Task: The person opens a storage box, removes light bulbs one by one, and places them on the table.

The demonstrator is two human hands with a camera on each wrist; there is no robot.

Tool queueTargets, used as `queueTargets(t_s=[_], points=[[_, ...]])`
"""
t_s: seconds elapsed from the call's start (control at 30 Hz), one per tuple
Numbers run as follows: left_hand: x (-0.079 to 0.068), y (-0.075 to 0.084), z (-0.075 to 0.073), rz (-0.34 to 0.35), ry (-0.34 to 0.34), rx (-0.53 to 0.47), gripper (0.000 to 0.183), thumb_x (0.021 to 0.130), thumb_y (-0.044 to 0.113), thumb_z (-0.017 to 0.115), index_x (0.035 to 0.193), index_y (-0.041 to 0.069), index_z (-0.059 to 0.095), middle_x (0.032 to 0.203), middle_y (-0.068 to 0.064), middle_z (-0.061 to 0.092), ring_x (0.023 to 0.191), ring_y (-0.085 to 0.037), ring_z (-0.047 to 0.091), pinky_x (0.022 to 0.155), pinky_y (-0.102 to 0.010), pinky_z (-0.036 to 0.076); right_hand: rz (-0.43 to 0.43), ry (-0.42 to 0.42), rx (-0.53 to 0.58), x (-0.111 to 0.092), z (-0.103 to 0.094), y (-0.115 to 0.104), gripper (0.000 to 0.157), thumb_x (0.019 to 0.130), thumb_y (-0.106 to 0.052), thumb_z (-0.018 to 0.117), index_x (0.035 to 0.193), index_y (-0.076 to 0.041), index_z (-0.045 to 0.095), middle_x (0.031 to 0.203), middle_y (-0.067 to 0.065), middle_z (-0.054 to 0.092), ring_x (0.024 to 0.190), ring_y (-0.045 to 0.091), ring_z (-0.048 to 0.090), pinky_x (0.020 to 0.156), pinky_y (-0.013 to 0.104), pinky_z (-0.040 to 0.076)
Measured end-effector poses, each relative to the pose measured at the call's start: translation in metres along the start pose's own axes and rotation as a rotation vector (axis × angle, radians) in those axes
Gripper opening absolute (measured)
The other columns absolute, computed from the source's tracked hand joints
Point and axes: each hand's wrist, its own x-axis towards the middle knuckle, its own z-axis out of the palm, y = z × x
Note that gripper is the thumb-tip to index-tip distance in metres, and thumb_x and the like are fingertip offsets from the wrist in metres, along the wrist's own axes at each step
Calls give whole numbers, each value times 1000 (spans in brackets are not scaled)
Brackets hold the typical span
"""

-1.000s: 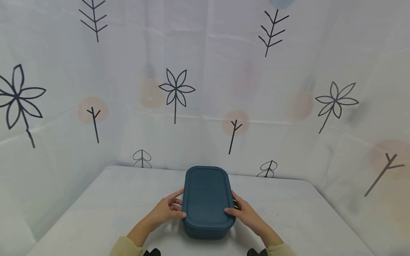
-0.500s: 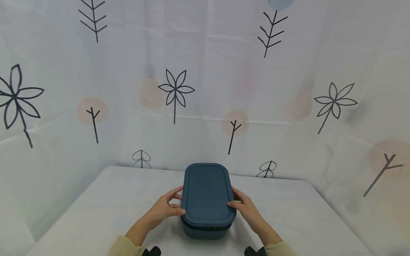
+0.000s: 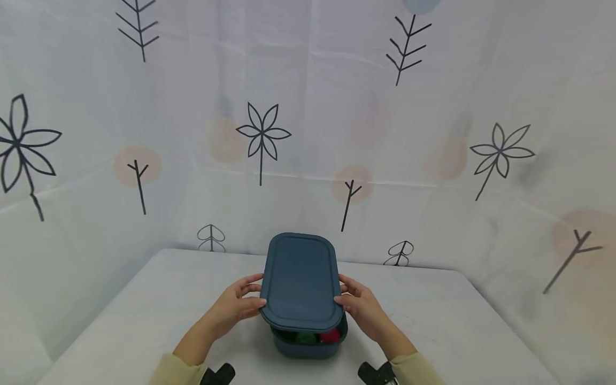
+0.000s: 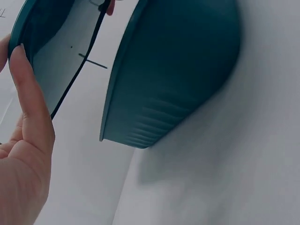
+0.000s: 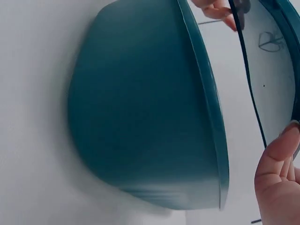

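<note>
In the head view a dark teal lid [image 3: 302, 280] is raised off its lunch box [image 3: 308, 351], tilted and set back, so the front of the box shows beneath it. My left hand [image 3: 230, 309] pinches the lid's left edge; my right hand [image 3: 367, 310] pinches its right edge. Through the gap a round green thing [image 3: 305, 338] and a red one [image 3: 330, 336] show inside; their kind cannot be told, and the lid hides the rest. Both wrist views show the lid apart from the box: left wrist lid [image 4: 47, 23], box [image 4: 173, 61]; right wrist box [image 5: 140, 103].
The box stands on a white table [image 3: 192, 289] with rounded far corners. A pale curtain [image 3: 308, 203] with printed plants surrounds the table at the back and sides. Dark wrist camera mounts [image 3: 218, 374] sit on both forearms, near the yellow sleeves [image 3: 177, 370].
The lid sat on the box, then came loose at the front. Both hands have raised it, moving it back and slightly left, and the green and red contents have come into sight.
</note>
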Motion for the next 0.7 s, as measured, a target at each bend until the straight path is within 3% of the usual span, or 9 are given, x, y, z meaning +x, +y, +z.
queueTargets(t_s=[0.7], points=[[-16,4,-45,24,22,49,74,87,9,65,145,0,20,124,-14,48,97,-16,59,83,-32,48,-5,19,102,20,42,2,61,86,-3,62,137,9,31,97,10,52,82,15,57,74,27,51]])
